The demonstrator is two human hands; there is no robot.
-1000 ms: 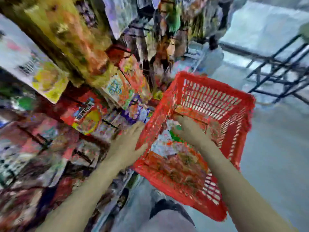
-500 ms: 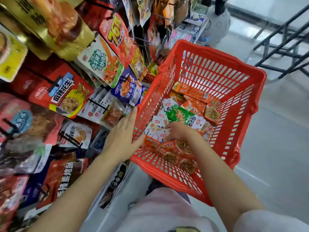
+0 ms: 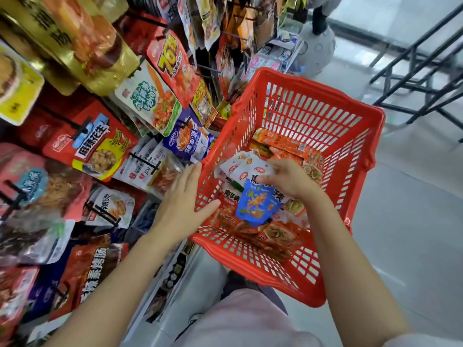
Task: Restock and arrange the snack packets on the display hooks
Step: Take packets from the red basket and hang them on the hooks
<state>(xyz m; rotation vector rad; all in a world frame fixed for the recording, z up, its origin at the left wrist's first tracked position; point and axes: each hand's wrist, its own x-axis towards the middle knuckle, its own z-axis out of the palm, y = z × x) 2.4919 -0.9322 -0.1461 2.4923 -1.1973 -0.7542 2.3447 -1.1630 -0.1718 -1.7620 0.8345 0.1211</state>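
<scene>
Red plastic basket: a slatted shopping basket is seen from above, beside the display rack, with its near left wall under the left hand.
Left hand: it is laid flat against the outside of the basket's left wall, fingers straight and together, thumb spread toward the rim; nothing is gripped.
Right hand: it is placed inside the basket, with fingers curled round the top edges of several packets, which are pinched together.
Blue packet: a small blue snack packet with orange print is held by its top edge in the right hand and hangs down over the basket's contents.
White packets: a fan of white packets with red logos is held in the same grip, just behind the blue one.
Basket contents: orange and red snack packets are spread over the floor of the basket, some lying flat under the held bunch.
Display hooks: black pegs are seen along the rack on the left, loaded with hanging packets.
Hanging packets: a red peanut packet, a white-and-green packet and a purple packet are hung near the basket.
Floor: pale grey tile is seen to the right of the basket.
</scene>
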